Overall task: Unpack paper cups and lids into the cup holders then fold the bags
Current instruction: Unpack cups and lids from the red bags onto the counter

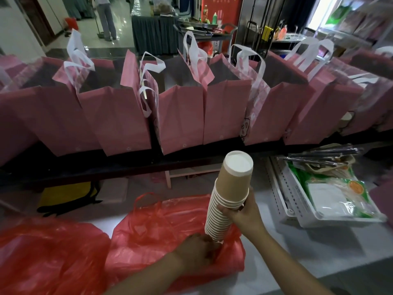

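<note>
The right hand (244, 213) curls round the stack of paper cups (228, 199), its lower end at the left hand (197, 250); those fingers pinch the red bag (170, 226). Pin the bag below the fingers; lift straight.

Dim indoor hall, brightest at a window (323, 15) in the far right corner. Glossy pale tiled floor (119, 24) at the back, catching reflections. Beyond, a table skirted in dark pleated cloth (153, 35), beside it a metal trolley (204, 31) loaded with trays, behind that a red poster (221, 7). Nearer, a long dark counter (131, 167) across the whole view, a white surface (265, 241) below it.
</note>
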A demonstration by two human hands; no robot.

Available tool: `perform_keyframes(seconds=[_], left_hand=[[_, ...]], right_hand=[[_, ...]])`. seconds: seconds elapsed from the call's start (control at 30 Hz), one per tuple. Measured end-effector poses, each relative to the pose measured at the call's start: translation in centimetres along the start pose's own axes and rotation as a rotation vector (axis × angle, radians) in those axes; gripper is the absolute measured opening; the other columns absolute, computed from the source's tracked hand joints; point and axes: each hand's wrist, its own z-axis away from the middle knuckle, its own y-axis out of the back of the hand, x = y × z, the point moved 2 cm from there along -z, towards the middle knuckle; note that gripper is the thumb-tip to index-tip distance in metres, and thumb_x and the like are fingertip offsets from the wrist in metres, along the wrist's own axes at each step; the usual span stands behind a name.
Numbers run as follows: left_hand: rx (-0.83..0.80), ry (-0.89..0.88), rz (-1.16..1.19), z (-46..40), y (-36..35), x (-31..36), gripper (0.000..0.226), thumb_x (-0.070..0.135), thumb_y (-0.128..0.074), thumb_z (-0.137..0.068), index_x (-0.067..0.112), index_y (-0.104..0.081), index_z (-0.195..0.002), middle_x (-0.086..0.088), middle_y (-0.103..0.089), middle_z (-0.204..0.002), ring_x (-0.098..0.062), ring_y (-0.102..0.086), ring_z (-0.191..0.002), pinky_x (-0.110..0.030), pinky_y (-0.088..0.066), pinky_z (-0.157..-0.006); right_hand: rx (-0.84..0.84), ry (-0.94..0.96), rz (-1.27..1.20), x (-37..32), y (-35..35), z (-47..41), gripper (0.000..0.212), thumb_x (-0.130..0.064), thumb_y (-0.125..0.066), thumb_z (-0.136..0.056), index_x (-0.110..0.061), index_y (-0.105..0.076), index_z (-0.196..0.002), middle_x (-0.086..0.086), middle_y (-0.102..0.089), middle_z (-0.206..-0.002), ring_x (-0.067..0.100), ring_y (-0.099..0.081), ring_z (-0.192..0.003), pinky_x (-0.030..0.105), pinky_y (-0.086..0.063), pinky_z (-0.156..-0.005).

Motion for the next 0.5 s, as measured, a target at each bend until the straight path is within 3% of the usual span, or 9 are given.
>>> perform_keyframes(seconds=[0.07,0.13,0.17,0.23,0.3,0.4,0.5], left_hand=[[0.124,0.136,0.163,-0.1,0.4,-0.8,0.024,0.027,-0.048,-0.091,0.013,-0.067,-0.09,-0.014,-0.067,-0.098,-0.033,-0.062,-0.087,-0.04,-0.049,-0.076],[0.27,0.308,0.299,-0.2,1.1,-2.2,0.016,0.015,-0.051,-0.087,0.006,-0.064,-0.085,-0.019,-0.068,-0.092,-0.038,-0.062,-0.085,-0.038,-0.045,-0.071],[0.303,0.349,0.335,-0.4,1.3,-2.7,0.015,0.012,-0.054,-0.085,0.006,-0.065,-0.093,-0.017,-0.069,-0.099,-0.037,-0.064,-0.092,-0.037,-0.044,-0.074],[0.282,0.35,0.418,-1.1,1.4,-2.8,0.04,0.014,-0.064,-0.084,0.01,-0.061,-0.124,-0.009,-0.067,-0.121,-0.03,-0.064,-0.11,-0.024,-0.044,-0.086],[0.272,0.288,0.557,-2.1,1.7,-2.1,0.059,0.022,-0.071,-0.081,0.016,-0.054,-0.137,0.004,-0.062,-0.128,-0.021,-0.063,-0.118,-0.007,-0.043,-0.089],[0.325,0.21,0.67,-3.4,1.3,-1.5,0.073,0.029,-0.079,-0.077,0.022,-0.05,-0.143,0.01,-0.058,-0.139,-0.005,-0.058,-0.126,-0.019,-0.046,-0.101],[0.399,0.193,0.703,-4.0,0.8,-1.4,0.09,0.027,-0.084,-0.073,0.029,-0.036,-0.149,0.013,-0.05,-0.146,0.006,-0.048,-0.132,-0.02,-0.041,-0.108]], right_hand=[[-0.005,-0.008,0.008,0.6,0.1,0.7,0.099,-0.065,-0.094,-0.044,-0.062,-0.037,-0.124,-0.033,-0.061,-0.12,-0.007,-0.062,-0.108,0.015,-0.055,-0.082],[-0.054,-0.005,0.03,0.8,0.4,1.1,0.104,-0.064,-0.094,-0.047,-0.056,-0.034,-0.131,-0.032,-0.06,-0.123,-0.008,-0.06,-0.113,0.012,-0.053,-0.086],[-0.083,-0.008,0.031,0.9,0.5,1.1,0.107,-0.062,-0.094,-0.05,-0.048,-0.033,-0.137,-0.031,-0.059,-0.125,-0.006,-0.059,-0.116,0.015,-0.053,-0.09],[-0.107,-0.014,0.025,1.1,0.7,1.0,0.109,-0.059,-0.095,-0.054,-0.036,-0.035,-0.142,-0.027,-0.06,-0.128,-0.002,-0.059,-0.12,0.023,-0.053,-0.095],[-0.082,-0.032,0.006,1.0,0.8,1.0,0.104,-0.059,-0.095,-0.051,-0.043,-0.039,-0.137,-0.026,-0.062,-0.126,-0.002,-0.061,-0.117,0.024,-0.055,-0.091],[0.003,-0.038,-0.023,0.7,0.9,0.9,0.09,-0.063,-0.094,-0.047,-0.062,-0.042,-0.12,-0.031,-0.062,-0.12,-0.007,-0.063,-0.109,0.013,-0.054,-0.08],[0.05,-0.021,-0.053,0.4,1.3,0.8,0.088,-0.064,-0.094,-0.048,-0.06,-0.043,-0.12,-0.029,-0.064,-0.12,-0.004,-0.065,-0.108,0.015,-0.055,-0.079]])
